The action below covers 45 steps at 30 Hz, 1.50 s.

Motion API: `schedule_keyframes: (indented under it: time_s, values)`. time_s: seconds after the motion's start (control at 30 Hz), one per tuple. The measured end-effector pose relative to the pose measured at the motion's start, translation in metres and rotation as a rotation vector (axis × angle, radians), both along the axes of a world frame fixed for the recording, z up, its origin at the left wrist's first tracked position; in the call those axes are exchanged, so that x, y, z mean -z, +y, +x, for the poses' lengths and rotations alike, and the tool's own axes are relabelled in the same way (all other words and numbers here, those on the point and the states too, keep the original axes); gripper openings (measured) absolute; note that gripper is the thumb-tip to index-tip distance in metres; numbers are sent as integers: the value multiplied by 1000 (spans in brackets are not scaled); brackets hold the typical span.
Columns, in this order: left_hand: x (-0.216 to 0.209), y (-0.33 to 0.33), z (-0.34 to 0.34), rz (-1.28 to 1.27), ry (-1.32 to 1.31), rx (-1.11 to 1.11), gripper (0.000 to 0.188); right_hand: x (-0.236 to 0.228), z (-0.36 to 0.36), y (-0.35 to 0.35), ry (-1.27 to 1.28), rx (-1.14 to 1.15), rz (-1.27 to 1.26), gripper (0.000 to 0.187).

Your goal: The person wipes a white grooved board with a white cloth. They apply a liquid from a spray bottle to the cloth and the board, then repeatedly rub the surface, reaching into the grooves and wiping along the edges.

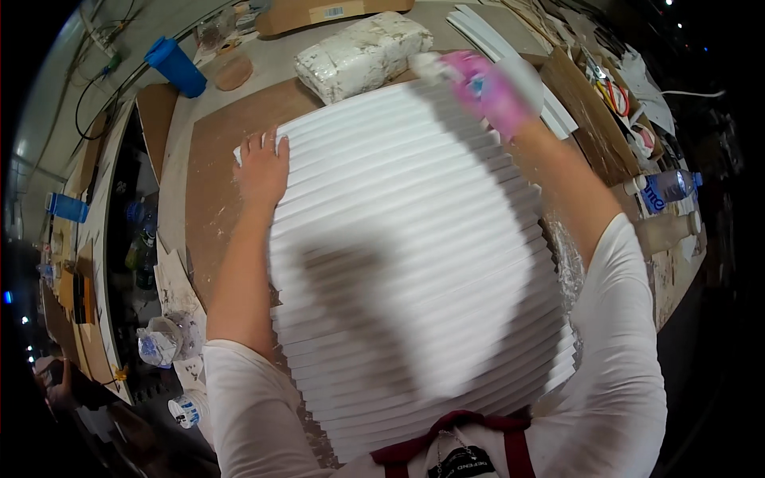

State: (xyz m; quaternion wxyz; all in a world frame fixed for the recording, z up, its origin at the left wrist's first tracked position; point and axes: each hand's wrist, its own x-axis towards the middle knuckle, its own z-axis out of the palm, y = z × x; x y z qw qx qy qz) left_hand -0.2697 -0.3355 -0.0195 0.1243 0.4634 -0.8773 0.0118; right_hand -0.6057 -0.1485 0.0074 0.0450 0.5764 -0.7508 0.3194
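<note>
A wide white ridged surface (382, 175), made of long strips lying side by side, covers the middle of the table in front of me. My left hand (263, 165) rests on its far left edge, fingers stretched out and apart, holding nothing. Over its far right corner is my right hand (488, 89), smeared by motion and covered in pink, perhaps a glove or a cloth. A blurred whitish thing (430, 68) shows at its fingertips; whether it is held I cannot make out. Just beyond the strips lies a white plastic-wrapped bundle (362, 54) with brown smudges.
Brown board (215, 159) lies under the strips. A blue bottle (175, 67) stands at far left. Pale long strips (498, 40) lie at far right, near a cardboard box (594, 119) with red-handled pliers (615, 97). Clear bottles (668, 190) lie at right.
</note>
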Motion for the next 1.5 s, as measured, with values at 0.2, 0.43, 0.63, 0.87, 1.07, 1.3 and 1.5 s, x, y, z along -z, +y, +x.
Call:
schedule_keyframes:
  time_s: [0.2, 0.43, 0.63, 0.87, 1.07, 1.3, 1.5]
  values:
    - [-7, 4, -8, 39, 14, 30, 45, 7, 9, 68, 265, 5, 211, 22]
    - [-1, 0, -2, 33, 1, -3, 46, -43, 41, 73, 89, -189, 154, 19]
    - [-2, 4, -9, 20, -4, 33, 47, 13, -23, 117, 331, -23, 251, 26]
    - [-7, 6, -3, -122, 110, 178, 48, -75, 19, 111, -1322, -105, -131, 35]
    - [-56, 126, -50, 1697, 1370, 474, 69, -41, 135, 40, -2068, -417, -257, 44]
    - [-85, 64, 23, 1118, 1768, 9, 41, -21, 99, 25, -58, -362, 50, 48]
    - [-58, 34, -69, -90, 719, 308, 58, 20, 57, -11, 394, 227, 396, 53]
